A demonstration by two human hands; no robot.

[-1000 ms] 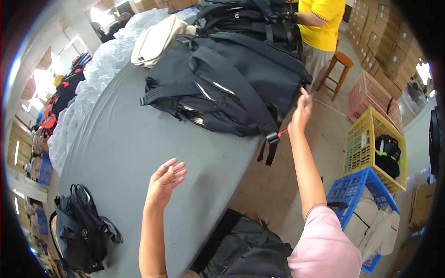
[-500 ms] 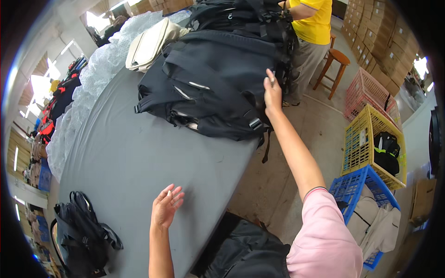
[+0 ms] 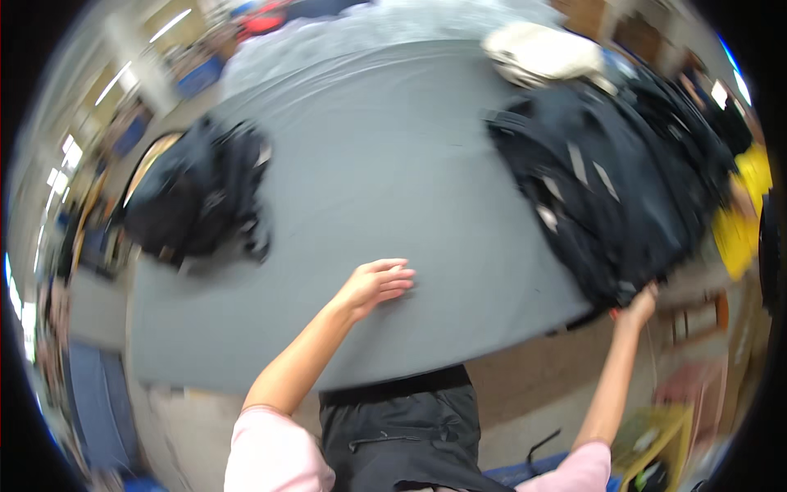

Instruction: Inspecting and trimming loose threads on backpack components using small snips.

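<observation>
My left hand (image 3: 379, 287) hovers over the grey-covered table (image 3: 402, 205), its fingers stretched out and holding nothing. At the table's right edge my right hand (image 3: 638, 307) is beside the near end of a black backpack (image 3: 607, 189), its fingers blurred and curled. A small red bit (image 3: 615, 313) shows next to this hand, too smeared to name. The backpack lies flat in a pile of black bags, with pale zip lines on its face. On the left of the table sits another black backpack (image 3: 197, 197), apart from both hands.
A cream bag (image 3: 545, 53) lies at the far right of the table, with bubble wrap (image 3: 385, 29) along the far edge. A person in a yellow top (image 3: 742, 213) stands at the right. Below lie a wooden stool (image 3: 697, 320) and a yellow crate (image 3: 668, 439).
My view has swung to the left, so the lone backpack now shows whole and the pile sits at the right. My right hand has come down to the pile's near end.
</observation>
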